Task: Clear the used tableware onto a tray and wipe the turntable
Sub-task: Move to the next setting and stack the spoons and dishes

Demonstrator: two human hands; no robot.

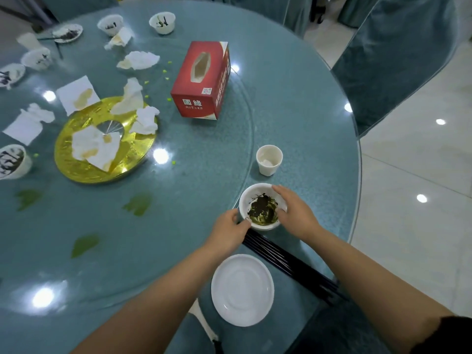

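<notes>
Item: soiled white bowl [263, 208], which we grasp by the rim between left hand [231, 232] and right hand [293, 213], above black chopsticks [288, 264], near the table edge [357, 190].

7 bowls [263, 206], 1 cup [268, 159], 2 plates [242, 290], 1 tissue box [201, 80], 1 chopstick bundle [288, 264], 2 hands [229, 232].

Both hands [231, 229] [293, 213] around soiled white bowl [263, 206]; chopsticks [288, 264] beneath
</notes>
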